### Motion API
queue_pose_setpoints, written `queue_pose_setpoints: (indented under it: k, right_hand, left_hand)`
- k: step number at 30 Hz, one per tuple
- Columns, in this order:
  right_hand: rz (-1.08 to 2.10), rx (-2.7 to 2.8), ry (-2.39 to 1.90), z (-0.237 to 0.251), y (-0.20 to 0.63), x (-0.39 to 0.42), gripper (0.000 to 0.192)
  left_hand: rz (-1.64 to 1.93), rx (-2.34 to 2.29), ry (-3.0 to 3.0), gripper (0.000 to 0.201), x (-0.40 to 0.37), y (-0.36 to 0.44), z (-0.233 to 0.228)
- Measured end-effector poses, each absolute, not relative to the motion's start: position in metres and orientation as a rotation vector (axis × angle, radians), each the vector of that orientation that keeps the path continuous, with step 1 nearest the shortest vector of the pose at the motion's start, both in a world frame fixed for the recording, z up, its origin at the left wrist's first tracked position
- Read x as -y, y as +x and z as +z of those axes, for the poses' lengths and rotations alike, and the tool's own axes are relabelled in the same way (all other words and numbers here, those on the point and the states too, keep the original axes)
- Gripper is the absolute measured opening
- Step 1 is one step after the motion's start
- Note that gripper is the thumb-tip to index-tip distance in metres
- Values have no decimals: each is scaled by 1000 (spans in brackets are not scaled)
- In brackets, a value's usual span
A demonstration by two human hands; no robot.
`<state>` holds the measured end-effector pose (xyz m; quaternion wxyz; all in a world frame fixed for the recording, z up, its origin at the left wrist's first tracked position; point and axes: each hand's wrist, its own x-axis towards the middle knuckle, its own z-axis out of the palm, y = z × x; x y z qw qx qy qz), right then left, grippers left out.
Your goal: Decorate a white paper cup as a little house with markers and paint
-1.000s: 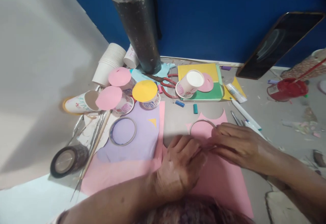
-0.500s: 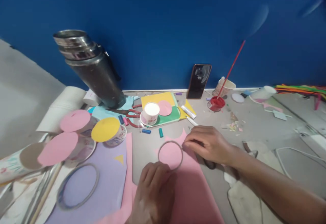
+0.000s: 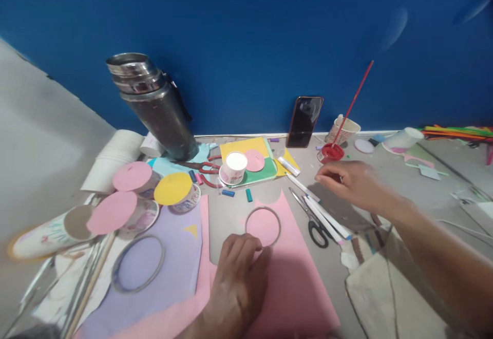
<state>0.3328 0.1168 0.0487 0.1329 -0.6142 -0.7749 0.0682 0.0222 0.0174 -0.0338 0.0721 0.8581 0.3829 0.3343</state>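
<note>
A left hand (image 3: 239, 280) bends by a thin, round grey ring (image 3: 280, 226) (on flat pink paper (image 3: 290, 282)), a right hand (image 3: 348, 184) curls; grips indiscernible

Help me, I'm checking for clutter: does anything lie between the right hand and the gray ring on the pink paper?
Yes. In this view, a white marker and scissors lie between the right hand and the gray ring, the scissors nearer the ring. Both look low enough to pass over.

I see a dark flask (image 3: 158, 112), a phone (image 3: 305, 122) leaning against the blue wall (image 3: 239, 46), and a red stick (image 3: 356, 96) in a red pot (image 3: 332, 152).
</note>
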Motion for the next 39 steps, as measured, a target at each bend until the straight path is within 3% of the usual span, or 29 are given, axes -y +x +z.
queue_pose_setpoints:
  k: [6,14,22,32,36,39]
  right_hand:
    - [335,2380,-2034,35,336,-97,28]
    - [503,2310,-2210,28,331,-70,16]
    - [641,2150,-2278,20,327,-57,34]
    - [700,1970,-1991,17,341,-56,37]
    - [1059,1790,-1830,43,325,-61,38]
    - [1305,1693,-1543,64,304,-62,57]
  left_hand:
    - [1036,-1121,2564,28,-18,25,-31]
    - [1039,-1190,2575,32,-16,21,-32]
    - [962,-1235,2554,24,-15,19,-26]
    - [928,-1251,2553,22,-13,20,-30]
    - [900,-1317,2531,23,-9,22,-33]
    - [840,-1357,2586,26,-5,22,-35]
